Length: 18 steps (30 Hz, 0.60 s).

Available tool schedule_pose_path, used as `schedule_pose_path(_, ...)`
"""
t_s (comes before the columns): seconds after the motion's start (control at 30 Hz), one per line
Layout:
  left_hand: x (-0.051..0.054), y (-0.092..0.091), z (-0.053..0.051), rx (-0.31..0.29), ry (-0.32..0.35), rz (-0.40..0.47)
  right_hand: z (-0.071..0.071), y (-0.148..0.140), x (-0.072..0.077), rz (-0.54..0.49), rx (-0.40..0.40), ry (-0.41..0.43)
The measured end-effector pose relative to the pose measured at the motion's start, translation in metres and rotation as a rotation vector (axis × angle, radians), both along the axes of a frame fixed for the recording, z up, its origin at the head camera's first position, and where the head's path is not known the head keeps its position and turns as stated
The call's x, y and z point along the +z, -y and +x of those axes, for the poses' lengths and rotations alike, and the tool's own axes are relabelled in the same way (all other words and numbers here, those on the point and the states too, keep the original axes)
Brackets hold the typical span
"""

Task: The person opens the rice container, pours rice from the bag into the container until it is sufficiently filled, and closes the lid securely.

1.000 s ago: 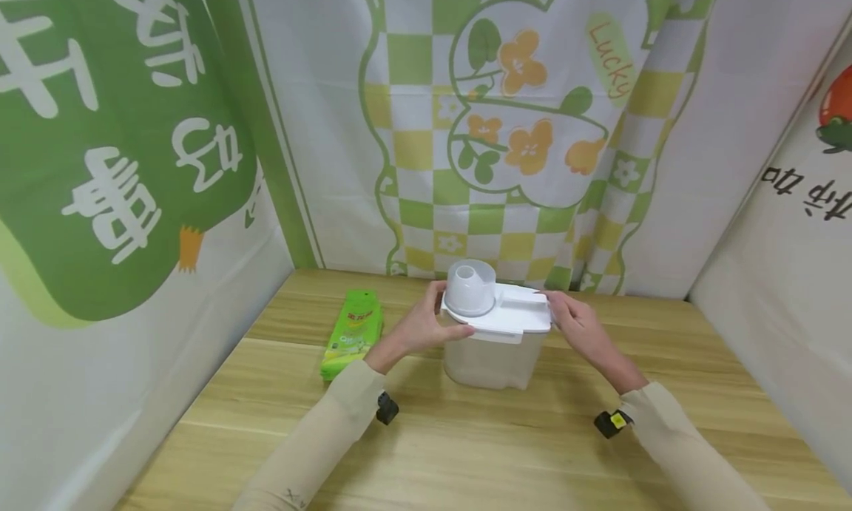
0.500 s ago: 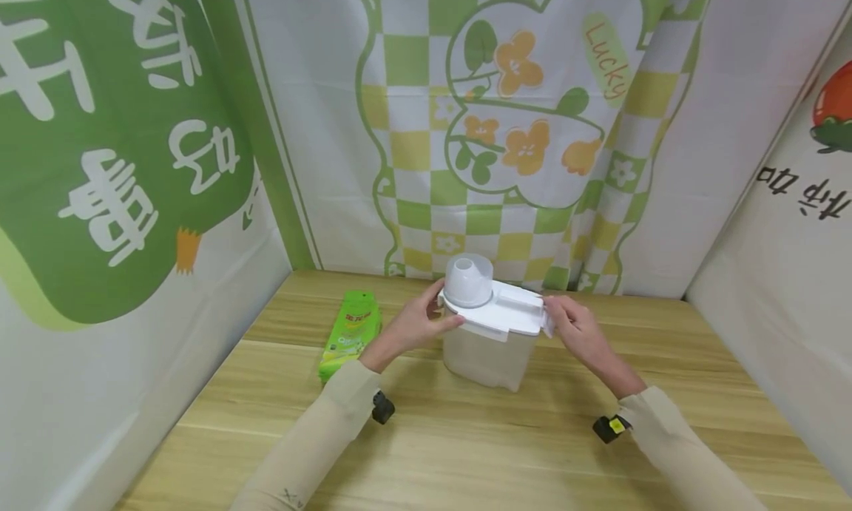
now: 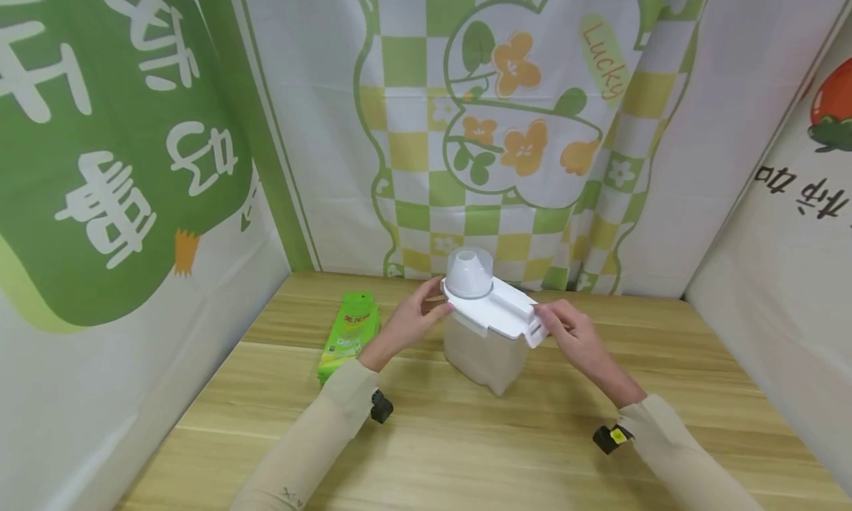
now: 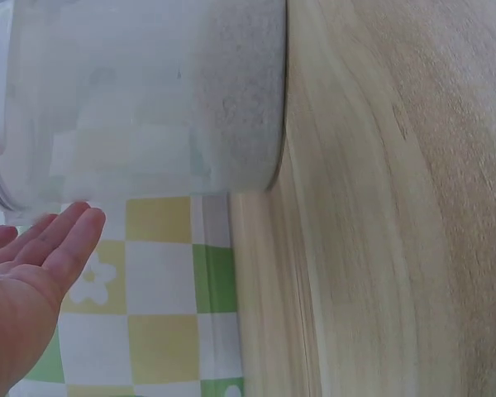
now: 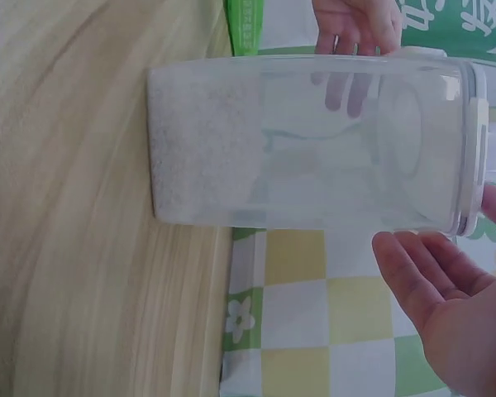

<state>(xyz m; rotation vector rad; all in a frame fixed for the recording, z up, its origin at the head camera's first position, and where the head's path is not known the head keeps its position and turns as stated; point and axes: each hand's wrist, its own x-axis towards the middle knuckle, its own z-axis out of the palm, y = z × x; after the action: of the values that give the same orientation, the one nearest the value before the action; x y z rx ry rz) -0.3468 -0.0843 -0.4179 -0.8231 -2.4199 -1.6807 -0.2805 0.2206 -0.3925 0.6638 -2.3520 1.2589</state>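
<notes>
A clear plastic storage container (image 3: 482, 359) stands on the table under a white lid (image 3: 502, 313). Pale grains fill its lower part (image 5: 202, 141), seen in the right wrist view. Upside down on the lid's left end sits a clear measuring cup (image 3: 469, 274). My left hand (image 3: 409, 322) holds that end, thumb at the lid's front edge and fingers behind. With thumb and fingers, my right hand (image 3: 575, 337) grips the latch (image 3: 536, 332) at the lid's right end, which sticks outward. In the right wrist view, the right fingers (image 5: 409, 269) lie beneath the lid's rim.
A green packet (image 3: 349, 333) lies on the wooden table (image 3: 466, 452), left of the container and close to the left forearm. Printed cloth hangs behind the table (image 3: 413, 156), with more cloth walls on both sides.
The container has turned so that its right end points nearer to me. My right hand has come slightly forward with it, and the right latch now stands out from the lid.
</notes>
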Motion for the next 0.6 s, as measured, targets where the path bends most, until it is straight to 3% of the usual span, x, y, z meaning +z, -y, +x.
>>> schedule_pose_path(0.2,-0.001,-0.001,-0.002,0.046,-0.064,-0.054,-0.005,0.0,-0.013,-0.026,0.045,0.035)
schedule_pose_path(0.37,-0.001,-0.004,-0.004,0.073,-0.067,-0.091,-0.001,0.006,-0.015,-0.061,0.083,0.054)
schedule_pose_path(0.6,0.005,-0.009,-0.003,0.122,-0.049,-0.116,0.026,0.023,0.006,-0.073,0.116,0.041)
